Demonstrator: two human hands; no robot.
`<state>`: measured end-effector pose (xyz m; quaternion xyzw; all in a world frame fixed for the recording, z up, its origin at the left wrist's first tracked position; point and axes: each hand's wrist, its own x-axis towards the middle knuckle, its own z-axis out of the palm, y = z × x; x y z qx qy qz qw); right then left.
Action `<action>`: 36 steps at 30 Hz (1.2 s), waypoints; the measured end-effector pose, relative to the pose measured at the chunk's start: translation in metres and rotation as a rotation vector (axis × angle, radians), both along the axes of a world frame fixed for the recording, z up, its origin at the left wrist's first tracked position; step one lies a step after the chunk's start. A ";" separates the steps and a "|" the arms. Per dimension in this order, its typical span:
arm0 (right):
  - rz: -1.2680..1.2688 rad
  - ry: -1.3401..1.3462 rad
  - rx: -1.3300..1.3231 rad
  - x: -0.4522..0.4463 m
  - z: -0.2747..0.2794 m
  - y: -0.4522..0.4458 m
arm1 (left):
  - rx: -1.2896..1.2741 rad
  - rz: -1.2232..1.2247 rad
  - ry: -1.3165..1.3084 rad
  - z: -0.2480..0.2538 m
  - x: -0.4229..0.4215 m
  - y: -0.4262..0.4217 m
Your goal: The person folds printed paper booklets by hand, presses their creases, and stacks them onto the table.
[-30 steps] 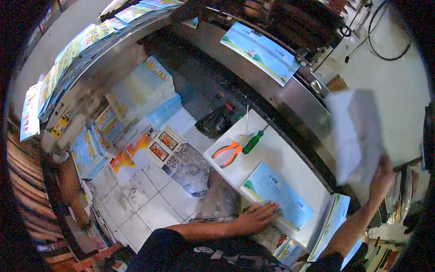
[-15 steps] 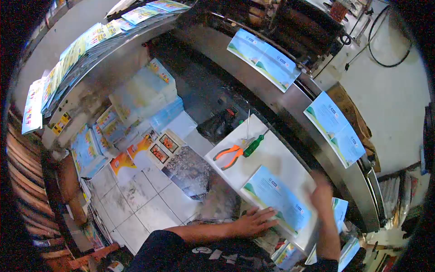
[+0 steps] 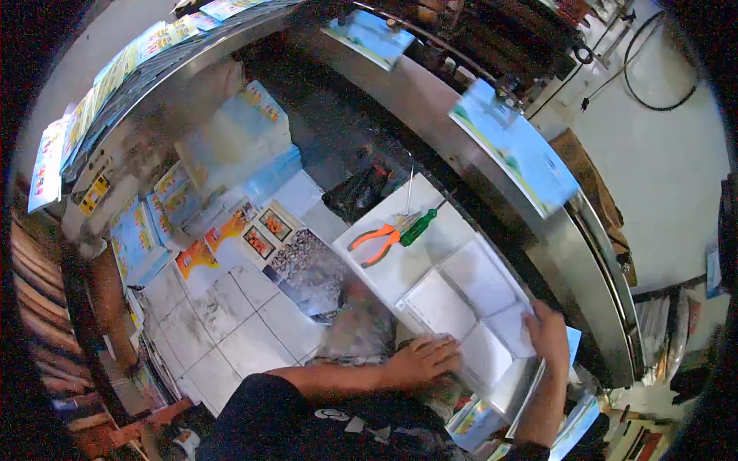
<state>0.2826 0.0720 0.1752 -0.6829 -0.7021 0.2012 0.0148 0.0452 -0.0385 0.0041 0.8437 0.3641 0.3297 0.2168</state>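
Observation:
White sheets with grey dividing bands [image 3: 442,303] lie on the white board [image 3: 384,276]. My left hand [image 3: 423,365] rests at their near left edge, fingers fairly straight and slightly apart. At the right edge, my right hand [image 3: 547,336] has its fingers bent over the sheets; whether it pinches one is hidden. Orange-handled pliers [image 3: 374,244] and a green screwdriver [image 3: 419,228] lie at the board's far end. Below my right hand, blue printed sheets [image 3: 576,430] stick out beside the board.
A blue printed sheet [image 3: 511,146] lies on the curved metal rail [image 3: 584,269], with another [image 3: 369,38] farther along. Stacks of printed sheets [image 3: 238,138] stand at the left. A black cable [image 3: 661,104] hangs at the upper right.
White sheet faces now show on the board where a blue printed sheet lay. The blue sheets on the rail have shifted up and left. My right hand has moved down to the board.

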 end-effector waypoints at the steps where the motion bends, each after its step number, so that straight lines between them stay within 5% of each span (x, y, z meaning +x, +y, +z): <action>1: 0.007 -0.006 0.000 0.010 -0.013 0.017 | 0.114 0.020 0.074 -0.005 -0.001 0.002; 6: 0.163 -0.081 -0.048 0.022 -0.031 0.055 | 0.209 0.039 0.113 -0.014 -0.005 0.004; 9: -0.158 0.086 0.112 0.070 -0.008 0.050 | 0.218 -0.001 0.179 -0.019 -0.010 0.006; 12: -0.113 -0.266 0.782 0.122 0.049 0.055 | 0.244 -0.001 0.175 -0.022 -0.008 0.005; 14: -0.174 -0.318 1.149 0.063 0.103 0.056 | 0.231 0.005 0.154 -0.021 -0.007 0.005; 16: -0.179 -0.030 1.226 0.059 0.103 0.088 | 0.229 0.005 0.128 -0.021 -0.006 0.006; 18: 0.036 -0.159 1.314 0.054 0.091 0.121 | 0.227 0.012 0.104 -0.023 -0.005 0.006; 20: -0.063 -0.390 1.031 0.028 0.065 0.133 | 0.184 -0.015 0.034 -0.028 -0.004 0.006; 22: 0.149 -0.367 1.068 0.031 0.017 0.141 | 0.212 -0.029 0.035 -0.033 -0.007 0.010; 24: 0.123 -0.486 0.808 0.025 -0.020 0.127 | 0.240 -0.046 0.030 -0.030 -0.009 0.011; 28: 0.111 -0.343 0.447 0.013 -0.065 0.080 | 0.194 -0.071 0.102 -0.024 -0.009 0.008; 32: 0.109 -0.199 0.558 0.014 -0.128 0.064 | 0.245 0.003 0.165 -0.016 -0.008 0.005; 34: -0.158 -0.083 0.431 -0.002 -0.131 0.064 | 0.219 -0.021 0.148 -0.016 -0.009 0.005; 36: -0.147 -0.112 0.479 0.006 -0.146 0.067 | 0.160 -0.120 0.149 -0.016 -0.018 0.008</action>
